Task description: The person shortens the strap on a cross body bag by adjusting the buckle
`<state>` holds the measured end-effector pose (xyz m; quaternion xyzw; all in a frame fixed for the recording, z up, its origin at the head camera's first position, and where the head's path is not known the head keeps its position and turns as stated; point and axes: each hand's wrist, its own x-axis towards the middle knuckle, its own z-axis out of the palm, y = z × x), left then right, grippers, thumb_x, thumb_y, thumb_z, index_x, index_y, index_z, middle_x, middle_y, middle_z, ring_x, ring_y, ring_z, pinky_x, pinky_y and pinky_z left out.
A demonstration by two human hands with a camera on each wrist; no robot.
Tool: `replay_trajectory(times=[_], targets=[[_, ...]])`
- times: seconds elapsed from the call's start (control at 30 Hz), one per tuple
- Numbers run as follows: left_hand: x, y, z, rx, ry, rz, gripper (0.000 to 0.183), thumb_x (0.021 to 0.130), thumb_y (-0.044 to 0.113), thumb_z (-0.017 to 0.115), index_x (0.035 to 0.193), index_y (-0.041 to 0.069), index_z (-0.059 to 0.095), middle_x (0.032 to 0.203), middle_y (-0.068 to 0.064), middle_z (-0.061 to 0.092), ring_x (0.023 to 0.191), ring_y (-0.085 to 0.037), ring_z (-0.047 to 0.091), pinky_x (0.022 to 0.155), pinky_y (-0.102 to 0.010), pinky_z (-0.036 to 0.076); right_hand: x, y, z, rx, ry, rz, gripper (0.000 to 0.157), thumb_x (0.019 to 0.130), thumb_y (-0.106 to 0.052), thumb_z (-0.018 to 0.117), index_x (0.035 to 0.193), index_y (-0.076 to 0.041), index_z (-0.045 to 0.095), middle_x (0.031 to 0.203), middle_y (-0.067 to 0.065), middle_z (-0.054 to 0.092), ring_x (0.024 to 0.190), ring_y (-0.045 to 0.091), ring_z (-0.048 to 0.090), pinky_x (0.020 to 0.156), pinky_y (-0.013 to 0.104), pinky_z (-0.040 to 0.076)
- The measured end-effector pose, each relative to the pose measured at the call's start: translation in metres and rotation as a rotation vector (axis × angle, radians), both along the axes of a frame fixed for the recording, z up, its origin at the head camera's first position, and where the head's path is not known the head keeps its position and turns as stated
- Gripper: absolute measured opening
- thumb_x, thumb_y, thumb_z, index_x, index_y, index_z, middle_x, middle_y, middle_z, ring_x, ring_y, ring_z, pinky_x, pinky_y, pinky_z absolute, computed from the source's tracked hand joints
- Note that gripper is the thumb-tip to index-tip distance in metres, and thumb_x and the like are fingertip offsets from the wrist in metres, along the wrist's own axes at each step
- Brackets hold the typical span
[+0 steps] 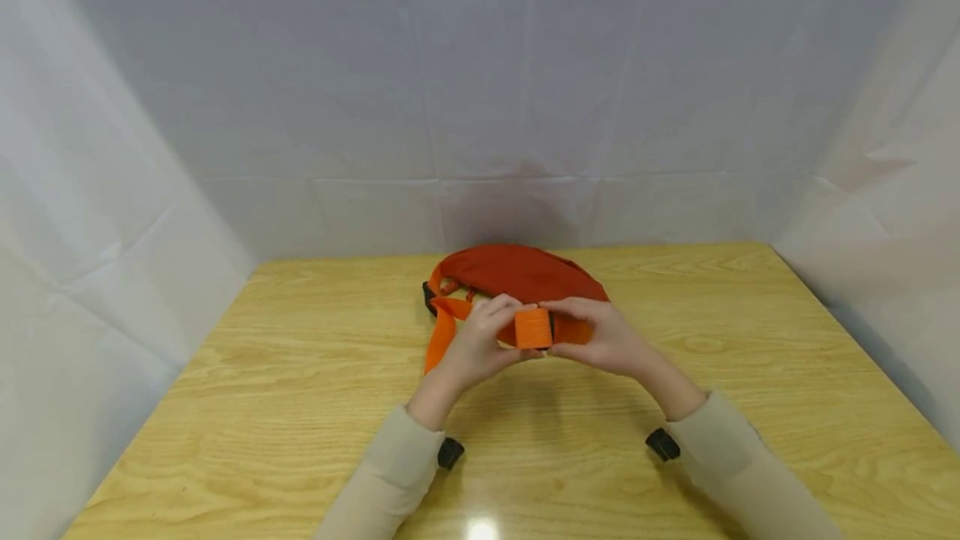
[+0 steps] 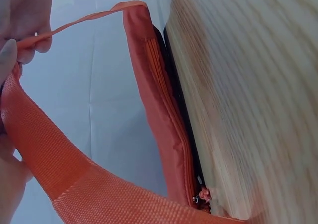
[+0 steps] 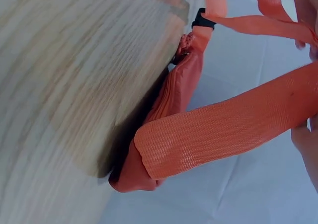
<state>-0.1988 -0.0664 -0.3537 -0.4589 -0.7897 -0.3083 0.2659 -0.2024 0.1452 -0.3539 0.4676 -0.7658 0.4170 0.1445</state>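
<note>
A red-orange waist bag [image 1: 510, 269] lies at the far middle of the table. Its orange strap [image 3: 223, 129] rises from the bag's end to the hands. My left hand [image 1: 480, 344] and right hand [image 1: 603, 340] meet in front of the bag, thumbs below and fingers above. Between them they pinch a flat square section of strap [image 1: 533, 328] with a dark piece at its right edge; what that piece is cannot be made out. A loop of strap [image 1: 441, 344] hangs beside the left hand. Near the bag's left end sits a black buckle [image 3: 202, 19]. Zip pulls [image 2: 202, 196] show on the bag.
The wooden table [image 1: 300, 407] carries the bag and ends at a white sheet [image 1: 360, 107] behind it. More white sheeting [image 1: 90, 190] hangs at both sides. Small black devices [image 1: 450, 452] sit at both wrists by the sleeves.
</note>
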Motion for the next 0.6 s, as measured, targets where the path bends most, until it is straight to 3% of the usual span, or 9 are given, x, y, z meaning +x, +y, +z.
replay_trajectory(times=[0.23,0.47,0.6], targets=[[-0.0001,-0.0012,0.0003,-0.023,0.026,0.004,0.041,0.062,0.018,0.08,0.095,0.005,0.061,0.09,-0.002,0.055,0.085,-0.016,0.053,0.077,-0.032,0.039,-0.0008,-0.0047,-0.0039,0.038,0.262,-0.038,0.06,0.058,-0.007,0.08,0.11,0.009,0.055,0.1,0.015,0.059,0.088,0.024,0.057,0.071,0.034,0.048],[0.0011,-0.0017,0.0021,-0.07,0.078,-0.005,0.045,0.062,0.019,0.081,0.099,0.004,0.06,0.091,-0.002,0.055,0.085,-0.016,0.053,0.078,-0.031,0.04,-0.0003,-0.0034,-0.0074,0.058,0.322,-0.043,0.054,0.061,-0.008,0.079,0.108,0.006,0.056,0.099,0.013,0.059,0.087,0.022,0.057,0.071,0.031,0.048],[0.0015,-0.0009,0.0018,-0.113,0.139,0.037,0.044,0.064,0.016,0.08,0.102,0.003,0.06,0.094,-0.004,0.056,0.087,-0.017,0.054,0.08,-0.032,0.04,0.0006,-0.0019,-0.0092,0.059,0.343,-0.061,0.049,0.069,-0.015,0.076,0.109,0.006,0.055,0.099,0.014,0.059,0.086,0.023,0.057,0.07,0.031,0.049]])
